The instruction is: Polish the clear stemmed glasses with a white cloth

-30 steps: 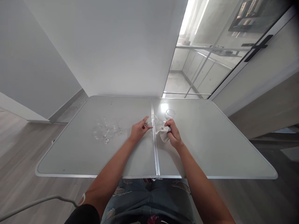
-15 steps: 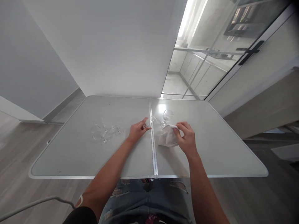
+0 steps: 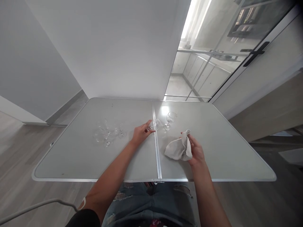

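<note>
Near the table's middle seam, my left hand [image 3: 141, 133] is closed on the stem end of a clear wine glass [image 3: 156, 123], which is tilted with its bowl towards the right. My right hand [image 3: 197, 149] grips a pale grey cloth [image 3: 179, 149] above the right half of the table; the cloth bunches at the fingers and hangs to the left. Behind the cloth a second wine glass [image 3: 171, 118] stands upright. Several more clear glasses [image 3: 107, 134] are grouped left of my left hand, their outlines faint against the table top.
The white folding table [image 3: 78, 157] has a metal rim and a metal seam [image 3: 157, 151] across its middle. A white wall [image 3: 113, 56] rises behind it. At the right back is a glass door with a black handle [image 3: 256, 54]. A grey cable [image 3: 42, 205] runs at lower left.
My right hand has drawn the cloth towards me and a little right, turning so the palm faces the cloth. The upright glass now shows fully. My left hand stays on its glass.
</note>
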`<act>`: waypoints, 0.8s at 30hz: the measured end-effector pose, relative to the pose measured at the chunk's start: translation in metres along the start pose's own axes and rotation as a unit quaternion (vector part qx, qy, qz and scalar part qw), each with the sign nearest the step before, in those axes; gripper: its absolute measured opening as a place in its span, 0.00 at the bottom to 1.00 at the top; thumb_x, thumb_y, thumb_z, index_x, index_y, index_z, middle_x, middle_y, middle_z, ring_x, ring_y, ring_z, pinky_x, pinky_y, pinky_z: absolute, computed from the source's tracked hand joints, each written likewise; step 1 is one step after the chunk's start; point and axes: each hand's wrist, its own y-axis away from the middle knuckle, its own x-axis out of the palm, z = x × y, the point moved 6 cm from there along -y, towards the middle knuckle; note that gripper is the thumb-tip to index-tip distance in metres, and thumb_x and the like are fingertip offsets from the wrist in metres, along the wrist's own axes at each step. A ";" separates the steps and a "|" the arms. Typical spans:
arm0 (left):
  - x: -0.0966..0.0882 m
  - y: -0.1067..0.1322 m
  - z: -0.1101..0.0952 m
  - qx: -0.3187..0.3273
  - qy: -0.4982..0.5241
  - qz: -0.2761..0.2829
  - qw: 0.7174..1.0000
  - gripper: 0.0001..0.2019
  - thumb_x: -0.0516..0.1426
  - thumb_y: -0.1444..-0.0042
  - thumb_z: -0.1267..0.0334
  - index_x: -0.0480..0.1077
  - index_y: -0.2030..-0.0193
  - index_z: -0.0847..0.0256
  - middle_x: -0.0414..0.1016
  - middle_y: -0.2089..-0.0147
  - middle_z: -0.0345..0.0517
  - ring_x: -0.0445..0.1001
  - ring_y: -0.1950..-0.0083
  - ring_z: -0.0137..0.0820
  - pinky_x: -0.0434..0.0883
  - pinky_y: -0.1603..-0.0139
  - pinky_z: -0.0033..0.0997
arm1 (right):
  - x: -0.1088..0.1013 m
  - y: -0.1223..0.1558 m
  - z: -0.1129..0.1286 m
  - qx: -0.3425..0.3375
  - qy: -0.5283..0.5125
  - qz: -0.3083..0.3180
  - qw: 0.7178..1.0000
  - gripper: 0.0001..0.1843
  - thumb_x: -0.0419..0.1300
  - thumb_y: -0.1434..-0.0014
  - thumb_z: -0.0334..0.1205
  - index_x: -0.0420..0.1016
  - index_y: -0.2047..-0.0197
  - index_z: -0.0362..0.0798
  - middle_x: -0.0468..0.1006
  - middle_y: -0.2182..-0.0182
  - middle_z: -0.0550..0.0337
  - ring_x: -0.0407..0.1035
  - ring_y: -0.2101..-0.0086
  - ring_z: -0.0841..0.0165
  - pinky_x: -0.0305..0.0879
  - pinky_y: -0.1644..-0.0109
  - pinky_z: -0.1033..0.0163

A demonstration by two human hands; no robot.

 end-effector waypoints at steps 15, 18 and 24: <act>0.000 0.000 -0.001 0.020 -0.008 -0.014 1.000 0.30 0.62 0.40 0.43 0.72 0.35 0.55 0.77 0.68 0.38 0.70 0.73 0.23 0.65 0.68 0.23 | -0.023 0.024 0.011 -0.145 0.617 -0.143 0.760 0.30 0.67 0.49 0.63 0.73 0.54 0.48 0.75 0.61 0.50 0.69 0.63 0.57 0.61 0.61 0.58; 0.001 0.000 -0.002 0.021 -0.010 -0.012 1.000 0.30 0.62 0.40 0.42 0.71 0.35 0.55 0.77 0.68 0.37 0.70 0.73 0.23 0.65 0.68 0.23 | -0.027 0.030 0.012 -0.138 0.641 -0.111 0.747 0.15 0.60 0.40 0.54 0.72 0.68 0.51 0.73 0.73 0.57 0.64 0.71 0.62 0.54 0.65 0.60; 0.001 0.001 -0.003 0.029 -0.013 -0.013 0.999 0.29 0.62 0.39 0.44 0.71 0.35 0.54 0.77 0.68 0.38 0.71 0.73 0.23 0.66 0.68 0.23 | -0.025 0.043 0.046 -0.259 0.378 -0.159 0.875 0.21 0.57 0.36 0.57 0.65 0.71 0.50 0.63 0.76 0.65 0.57 0.73 0.68 0.53 0.68 0.63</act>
